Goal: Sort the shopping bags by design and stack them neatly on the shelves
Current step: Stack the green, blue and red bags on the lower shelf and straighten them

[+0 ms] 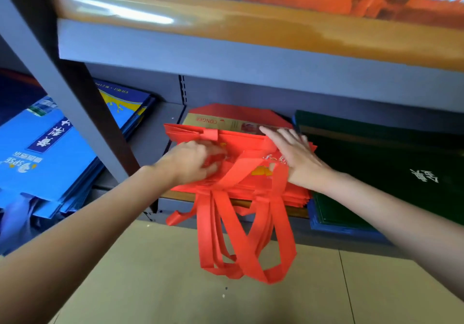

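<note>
A stack of flat red shopping bags [241, 142] lies on the lower shelf [175, 203], their long red handles [241, 243] hanging over the front edge. My left hand [193, 160] rests on the left part of the top red bag, fingers curled against its fabric. My right hand [291, 153] lies flat on the right part of the stack, fingers spread and pressing down. A gold and red bag [226, 120] lies under the stack at the back.
A stack of blue bags [50, 153] lies on the shelf to the left, behind a grey upright post [82, 112]. Dark green bags [391, 168] lie to the right. An upper shelf [251, 55] holds orange packages. Beige floor tiles [200, 286] are below.
</note>
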